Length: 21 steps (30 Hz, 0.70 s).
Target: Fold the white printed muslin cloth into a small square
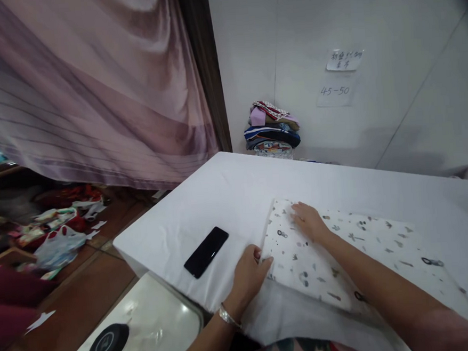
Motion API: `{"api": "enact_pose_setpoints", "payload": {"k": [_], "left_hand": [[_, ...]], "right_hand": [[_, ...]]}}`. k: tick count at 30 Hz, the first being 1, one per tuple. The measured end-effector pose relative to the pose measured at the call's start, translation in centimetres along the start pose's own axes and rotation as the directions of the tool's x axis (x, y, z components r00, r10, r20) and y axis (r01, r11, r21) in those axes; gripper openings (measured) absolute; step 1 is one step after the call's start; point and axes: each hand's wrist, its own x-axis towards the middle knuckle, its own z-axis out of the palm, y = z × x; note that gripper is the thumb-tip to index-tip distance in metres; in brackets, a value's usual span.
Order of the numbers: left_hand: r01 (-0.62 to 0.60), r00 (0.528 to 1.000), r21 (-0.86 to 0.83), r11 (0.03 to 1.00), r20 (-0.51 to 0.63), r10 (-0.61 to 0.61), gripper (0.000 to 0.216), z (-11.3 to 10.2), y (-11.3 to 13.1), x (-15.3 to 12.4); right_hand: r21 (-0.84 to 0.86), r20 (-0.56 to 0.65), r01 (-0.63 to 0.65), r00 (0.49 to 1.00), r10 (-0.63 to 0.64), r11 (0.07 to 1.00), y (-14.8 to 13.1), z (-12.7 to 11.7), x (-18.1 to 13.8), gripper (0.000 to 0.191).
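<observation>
A white cloth [282, 255] printed with small plants and other little figures lies spread on the white-covered table. At its near left edge, my left hand [251, 273] is closed, the thumb on top of the cloth and the other fingers curled at the border. A bracelet circles that wrist. My right hand [307, 221] rests flat on the cloth near its far left corner, fingers stretched out, and my forearm crosses over the print. To the left of the cloth lies a black phone [206, 252].
A pile of folded clothes [273, 127] stands behind the table by the wall. Handwritten papers [334, 91] hang above. A pale surface with a round black object [108, 344] is at lower left. A pink curtain [132, 97] hangs left, with bags [58, 246] on the floor.
</observation>
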Motion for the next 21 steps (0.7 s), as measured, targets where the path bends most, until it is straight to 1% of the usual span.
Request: {"api": "enact_pose_setpoints", "payload": {"k": [4, 8, 13, 18, 21], "left_hand": [[-0.040, 0.999, -0.039, 0.998, 0.029, 0.041, 0.022, 0.1, -0.7, -0.6], [-0.053, 0.998, -0.118, 0.992, 0.024, 0.056, 0.023, 0.6, -1.6, -0.8], [-0.053, 0.998, -0.190, 0.980, 0.025, 0.058, 0.024, 1.0, -2.4, -0.5], [-0.037, 0.996, -0.145, 0.989, 0.073, 0.048, 0.025, 1.0, -2.5, -0.4], [-0.032, 0.995, -0.140, 0.990, 0.089, 0.044, 0.026, 0.8, -2.3, -0.5]], "right_hand": [[-0.075, 0.058, -0.054, 0.997, 0.058, 0.996, -1.3, 0.5, 4.4, 0.036], [-0.108, 0.065, -0.103, 0.992, 0.110, 0.989, -1.8, 1.2, 6.9, 0.027], [-0.116, 0.067, -0.136, 0.987, 0.144, 0.984, -1.8, 2.1, 8.1, 0.023], [-0.108, 0.061, -0.179, 0.981, 0.186, 0.978, -1.4, 2.7, 8.6, 0.017], [-0.070, 0.004, -0.189, 0.982, 0.189, 0.980, -1.4, 2.8, 8.8, 0.017]]}}
